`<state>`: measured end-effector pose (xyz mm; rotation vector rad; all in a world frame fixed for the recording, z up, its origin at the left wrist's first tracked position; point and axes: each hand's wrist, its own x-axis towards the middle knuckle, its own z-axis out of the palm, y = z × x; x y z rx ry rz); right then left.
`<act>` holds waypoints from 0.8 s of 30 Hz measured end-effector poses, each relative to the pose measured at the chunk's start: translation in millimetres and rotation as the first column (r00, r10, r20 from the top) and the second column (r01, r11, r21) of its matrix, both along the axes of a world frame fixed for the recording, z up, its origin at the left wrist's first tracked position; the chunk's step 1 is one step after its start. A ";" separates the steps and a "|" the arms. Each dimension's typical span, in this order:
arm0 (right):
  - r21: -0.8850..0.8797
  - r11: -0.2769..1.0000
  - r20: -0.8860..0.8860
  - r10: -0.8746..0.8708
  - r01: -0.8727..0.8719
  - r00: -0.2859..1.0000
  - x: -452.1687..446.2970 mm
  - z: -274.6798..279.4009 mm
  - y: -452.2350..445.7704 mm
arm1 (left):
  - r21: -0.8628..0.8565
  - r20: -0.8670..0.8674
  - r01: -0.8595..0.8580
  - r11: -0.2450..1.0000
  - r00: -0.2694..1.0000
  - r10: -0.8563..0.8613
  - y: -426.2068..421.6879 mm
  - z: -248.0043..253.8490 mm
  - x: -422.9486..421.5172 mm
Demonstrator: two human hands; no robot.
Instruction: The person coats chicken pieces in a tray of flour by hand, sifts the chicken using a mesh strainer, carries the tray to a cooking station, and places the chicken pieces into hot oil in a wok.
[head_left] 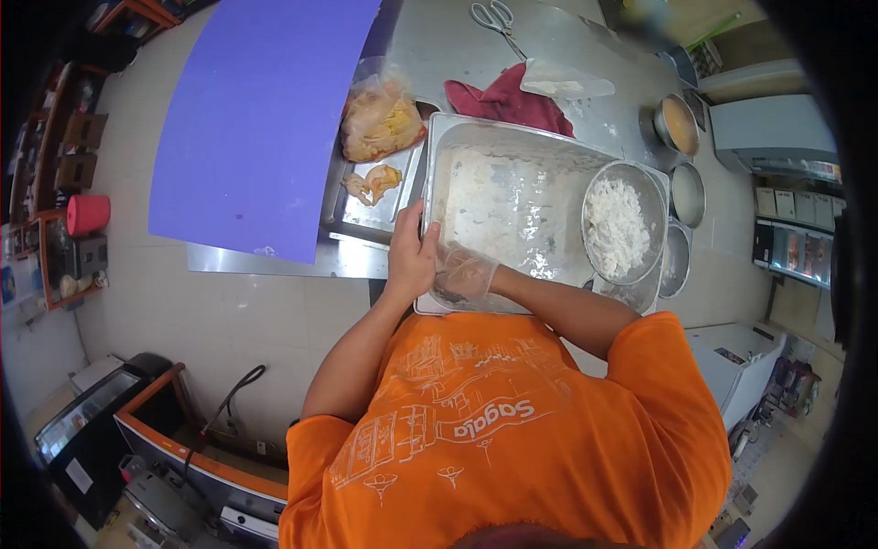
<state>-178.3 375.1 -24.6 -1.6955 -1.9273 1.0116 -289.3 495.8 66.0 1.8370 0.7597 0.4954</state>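
Observation:
My left hand (412,253) is bare and closed on the left rim of a large rectangular metal pan (512,131), thumb over the edge. Inside that pan's near left corner is my right hand (465,273), in a clear plastic glove; its fingers are too unclear to read. White floury residue coats the pan's bottom. A round strainer (594,252) heaped with white flour (620,224) rests over the pan's right end. Just left, a metal tray (366,220) holds a plastic bag of raw chicken pieces (382,119) and a loose chicken piece (373,184).
A purple-blue board (251,128) covers the table's left part. Behind the pan lie a dark red cloth (508,99), a plastic bag with white powder (565,80) and scissors (498,23). Round bowls (677,125) stand along the table's right edge.

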 end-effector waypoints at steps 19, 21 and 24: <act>0.019 0.992 -0.616 -0.086 0.124 0.783 139.8 117.0 -60.7 | -0.020 0.005 0.018 1.000 1.000 -0.018 0.7 -0.5 -1.7; 0.161 0.956 -0.520 -0.129 0.245 0.844 181.2 142.9 -108.2 | -0.029 0.000 0.012 1.000 1.000 -0.013 0.2 -5.8 -2.4; -0.542 0.593 -0.111 -0.752 0.595 0.650 211.5 216.6 -153.8 | -0.039 0.009 0.006 0.999 1.000 -0.006 -0.4 -2.1 -1.4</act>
